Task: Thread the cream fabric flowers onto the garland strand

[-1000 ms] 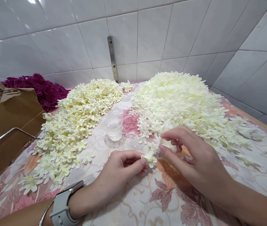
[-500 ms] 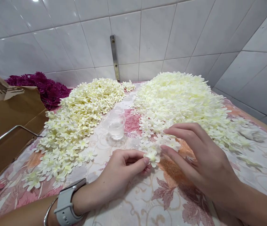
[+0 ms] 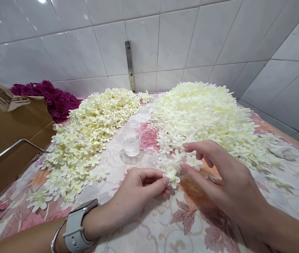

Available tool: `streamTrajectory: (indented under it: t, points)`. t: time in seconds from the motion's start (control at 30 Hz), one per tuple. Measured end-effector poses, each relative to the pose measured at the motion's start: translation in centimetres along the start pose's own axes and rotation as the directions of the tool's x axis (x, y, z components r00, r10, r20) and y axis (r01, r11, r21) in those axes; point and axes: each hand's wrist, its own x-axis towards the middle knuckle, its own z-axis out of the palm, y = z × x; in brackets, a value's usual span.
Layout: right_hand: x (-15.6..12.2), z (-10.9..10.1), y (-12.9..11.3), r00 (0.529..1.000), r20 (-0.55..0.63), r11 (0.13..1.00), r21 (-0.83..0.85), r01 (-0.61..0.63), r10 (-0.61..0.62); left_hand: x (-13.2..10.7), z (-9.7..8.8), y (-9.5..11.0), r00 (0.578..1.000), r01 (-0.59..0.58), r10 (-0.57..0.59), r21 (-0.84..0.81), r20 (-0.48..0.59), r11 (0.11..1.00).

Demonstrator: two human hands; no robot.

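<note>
Between the thumb and forefinger of my left hand (image 3: pixel 145 188) is a small white flower (image 3: pixel 171 178) with a pale yellow centre. My right hand (image 3: pixel 218 175) hovers just to its right, thumb and fingers apart, with nothing visible between them. The right thumb tip is close to the flower's petals; whether they touch I cannot tell. Behind my fingers lie a few loose white flowers (image 3: pixel 193 161) at the front of the large right-hand pile of pale flowers (image 3: pixel 199 109). To the left spreads a second pile of creamier flowers (image 3: pixel 94 119).
A clear plastic cup (image 3: pixel 131 140) holding a clear liquid stands between the piles on the flowered tablecloth (image 3: pixel 136 228). At left are a cardboard box (image 3: pixel 12 140) with a metal wire and purple flowers (image 3: pixel 57 100). A metal strip (image 3: pixel 129 65) is fixed to the tiled wall.
My right hand's fingers have curled a little more near the flower. My left hand keeps its pinch on the flower. The whole view has shifted very slightly.
</note>
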Motion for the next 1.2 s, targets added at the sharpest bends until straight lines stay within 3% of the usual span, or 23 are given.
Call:
streamTrajectory:
  t: [0.07, 0.17, 0.4, 0.47, 0.53, 0.57, 0.7, 0.87, 0.97, 1.03, 1.07, 1.2]
  points:
    - [-0.2, 0.2, 0.0, 0.995, 0.019, 0.995, 0.014, 0.099, -0.099, 0.0, 0.0, 0.1, 1.000, -0.008, 0.008, 0.002, 0.003, 1.000]
    - [-0.5, 0.6, -0.3, 0.971, 0.172, 0.978, 0.150, 0.141, -0.167, 0.0, 0.1, 0.4, 0.999, -0.030, 0.029, 0.042, 0.021, 0.999]
    - [-0.3, 0.1, -0.2, 0.972, 0.233, 0.980, 0.192, -0.056, 0.010, 0.1, 0.2, 0.3, 1.000, -0.011, 0.011, -0.014, 0.005, 1.000]
    - [0.1, -0.2, 0.2, 0.990, 0.131, 0.995, 0.084, -0.053, 0.042, 0.2, 0.2, 0.2, 0.999, 0.011, -0.012, -0.063, -0.029, 0.998]
    - [0.3, -0.4, 0.3, 1.000, 0.009, 0.999, -0.034, 0.010, -0.010, 0.2, 0.2, 0.1, 0.998, 0.027, -0.033, -0.106, -0.049, 0.994]
    - [0.4, -0.4, 0.3, 0.999, 0.001, 0.997, -0.052, 0.050, -0.050, 0.2, 0.2, 0.1, 0.998, 0.028, -0.033, -0.105, -0.049, 0.994]
    - [0.1, 0.2, -0.2, 0.974, 0.186, 0.986, 0.131, 0.105, -0.129, 0.2, 0.2, 0.3, 1.000, -0.009, 0.009, -0.003, -0.006, 1.000]
    - [-0.1, 0.3, -0.4, 0.976, 0.216, 0.977, 0.213, -0.010, -0.037, 0.2, 0.2, 0.3, 1.000, -0.010, 0.010, 0.051, 0.002, 0.999]
    - [0.3, -0.1, 0.1, 0.998, 0.063, 0.998, 0.062, -0.027, 0.023, 0.2, 0.2, 0.1, 1.000, 0.000, 0.000, 0.006, -0.014, 1.000]
    - [0.4, -0.3, 0.3, 0.998, -0.058, 0.999, -0.047, 0.023, -0.026, 0.1, 0.2, 0.1, 1.000, 0.008, -0.009, -0.039, -0.019, 0.999]
    - [0.4, -0.3, 0.3, 0.997, -0.054, 0.997, -0.053, 0.059, -0.062, 0.1, 0.2, 0.1, 1.000, 0.008, -0.009, -0.040, -0.014, 0.999]
    - [0.0, 0.2, -0.2, 0.976, 0.172, 0.983, 0.147, 0.106, -0.131, 0.0, 0.2, 0.3, 1.000, -0.015, 0.015, 0.002, 0.022, 1.000]
